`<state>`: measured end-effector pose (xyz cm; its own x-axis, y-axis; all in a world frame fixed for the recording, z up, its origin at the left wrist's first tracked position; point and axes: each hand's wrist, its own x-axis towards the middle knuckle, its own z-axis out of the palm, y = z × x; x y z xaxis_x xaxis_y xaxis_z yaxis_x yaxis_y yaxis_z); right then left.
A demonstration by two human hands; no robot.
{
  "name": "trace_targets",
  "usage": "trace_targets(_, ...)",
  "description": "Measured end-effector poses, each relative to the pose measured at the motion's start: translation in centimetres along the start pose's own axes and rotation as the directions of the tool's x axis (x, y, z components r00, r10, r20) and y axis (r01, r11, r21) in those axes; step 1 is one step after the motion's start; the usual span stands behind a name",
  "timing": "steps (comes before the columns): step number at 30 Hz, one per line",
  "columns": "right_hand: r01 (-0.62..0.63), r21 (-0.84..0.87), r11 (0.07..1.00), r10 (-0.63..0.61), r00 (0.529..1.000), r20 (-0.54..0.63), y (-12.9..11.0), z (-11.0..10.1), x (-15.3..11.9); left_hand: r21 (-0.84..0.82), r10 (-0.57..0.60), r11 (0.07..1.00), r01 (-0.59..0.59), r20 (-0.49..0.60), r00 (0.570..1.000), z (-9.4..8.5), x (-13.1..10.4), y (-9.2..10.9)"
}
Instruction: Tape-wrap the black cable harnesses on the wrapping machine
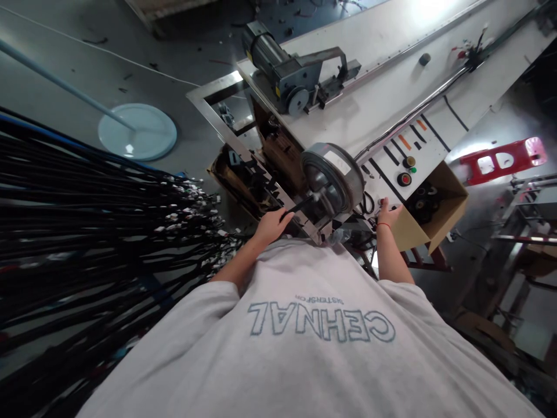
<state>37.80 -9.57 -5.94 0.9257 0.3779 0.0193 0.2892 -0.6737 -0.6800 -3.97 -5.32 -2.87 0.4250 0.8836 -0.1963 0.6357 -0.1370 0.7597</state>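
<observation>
My left hand [270, 225] is closed round a black cable [300, 205] whose far end reaches the middle of a round metal machine head [337, 177]. On the right, my right hand [389, 215] is at the front edge of the white machine table [369, 122], with thumb and forefinger apart; whatever lies under its fingers is too small to tell. Beyond that hand, a red button [404, 179] and a green button [413, 170] sit on the table, near short black and orange strips.
An open cardboard box [452, 200] stands right of my right hand. Many black cables [108, 232] with white connectors hang at the left. A motor [272, 55] is mounted at the table's back left. A red stool [505, 161] is at the right.
</observation>
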Motion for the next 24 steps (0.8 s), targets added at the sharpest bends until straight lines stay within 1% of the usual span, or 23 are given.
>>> trace_targets(4,-0.015,-0.035,0.999,0.015,1.000,0.002,0.1,0.0,0.0,-0.060,0.037,0.998,-0.035,0.030,0.999,0.6,1.4,1.1)
trace_targets(6,-0.016,-0.053,0.998,0.016,1.000,0.001,0.0,-0.1,0.0,-0.105,0.054,0.993,-0.051,0.027,0.998,1.1,1.8,1.2)
trace_targets(8,-0.017,-0.055,0.998,0.017,1.000,-0.005,0.0,-0.1,0.0,-0.130,0.061,0.990,-0.057,0.022,0.998,1.4,1.8,0.6)
trace_targets(10,-0.024,-0.045,0.999,0.023,1.000,-0.015,-0.1,0.0,0.0,-0.118,0.050,0.992,-0.046,0.027,0.998,1.5,1.7,-0.4)
trace_targets(12,-0.026,-0.029,0.999,0.025,0.999,-0.021,-0.1,0.1,0.0,-0.114,0.027,0.993,-0.025,0.018,0.999,1.2,1.3,-1.5)
trace_targets(14,-0.026,-0.022,0.999,0.026,0.999,-0.022,-0.1,0.1,0.1,-0.186,0.006,0.983,-0.001,0.025,1.000,0.5,0.8,-2.1)
trace_targets(15,-0.028,-0.022,0.999,0.027,0.999,-0.022,-0.1,0.2,0.1,-0.259,-0.007,0.965,0.023,0.063,0.998,0.1,0.6,-2.1)
trace_targets(16,-0.030,-0.024,0.999,0.029,0.999,-0.022,-0.1,0.2,0.1,-0.347,-0.017,0.936,0.063,0.133,0.991,-0.4,0.4,-1.9)
trace_targets(17,-0.032,-0.026,0.999,0.031,0.999,-0.021,-0.2,0.2,0.1,-0.432,-0.022,0.894,0.121,0.228,0.973,-0.8,0.3,-1.6)
trace_targets(19,-0.030,-0.029,0.999,0.030,0.999,-0.029,-0.3,0.1,0.0,-0.554,-0.016,0.789,0.265,0.413,0.910,-1.4,0.1,-0.7)
trace_targets(20,-0.028,-0.031,0.999,0.026,0.999,-0.034,-0.4,0.1,0.0,-0.585,-0.008,0.744,0.323,0.475,0.880,-1.6,0.0,-0.1)
trace_targets(21,-0.025,-0.033,0.999,0.024,0.999,-0.038,-0.5,0.1,0.0,-0.602,-0.004,0.715,0.357,0.507,0.862,-1.7,0.1,0.3)
trace_targets(22,-0.026,-0.036,0.999,0.024,0.999,-0.041,-0.6,0.1,-0.1,-0.608,-0.005,0.704,0.368,0.513,0.858,-1.8,0.2,0.8)
trace_targets(24,-0.035,-0.041,0.999,0.034,0.999,-0.036,-0.7,0.0,-0.1,-0.591,-0.015,0.733,0.337,0.481,0.876,-1.9,0.6,1.4)
